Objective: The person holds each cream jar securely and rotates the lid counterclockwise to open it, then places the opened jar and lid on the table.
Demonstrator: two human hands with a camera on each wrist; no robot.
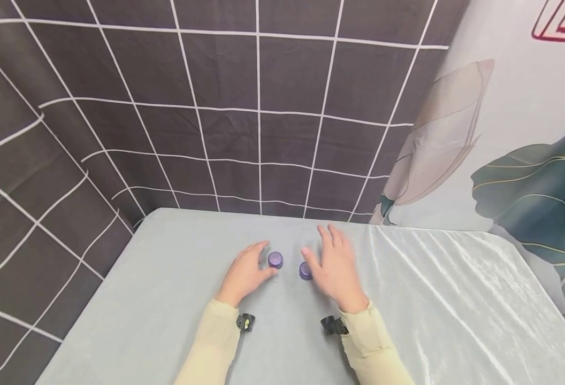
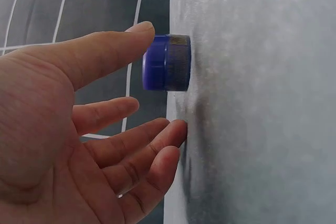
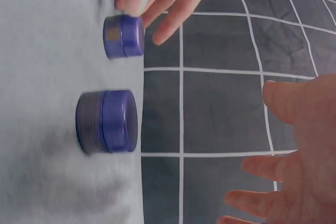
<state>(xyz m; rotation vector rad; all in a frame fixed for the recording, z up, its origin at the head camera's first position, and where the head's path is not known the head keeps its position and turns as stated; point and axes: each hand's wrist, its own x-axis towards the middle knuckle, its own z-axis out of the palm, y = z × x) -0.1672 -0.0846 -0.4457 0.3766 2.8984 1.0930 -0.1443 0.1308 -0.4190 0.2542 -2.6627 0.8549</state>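
Two small purple lidded jars stand on the pale cloth. My left hand (image 1: pixel 246 272) is beside the left jar (image 1: pixel 275 260), its thumb and fingers spread on either side. In the left wrist view the thumb tip (image 2: pixel 142 29) overlaps the top edge of that jar (image 2: pixel 167 62), while the other fingers are loosely bent and hold nothing. My right hand (image 1: pixel 336 267) is raised by the right jar (image 1: pixel 305 270), thumb out and fingers spread. The right wrist view shows a gap between this hand (image 3: pixel 302 150) and the near jar (image 3: pixel 107 121).
A pale, shiny cloth (image 1: pixel 436 299) covers the table. Behind it hangs a dark curtain (image 1: pixel 224 133) with a white grid, and at the right a white curtain (image 1: pixel 513 96) with leaf patterns. Both wrists wear small black devices, the left one (image 1: pixel 246 322) and the right one (image 1: pixel 334 325).
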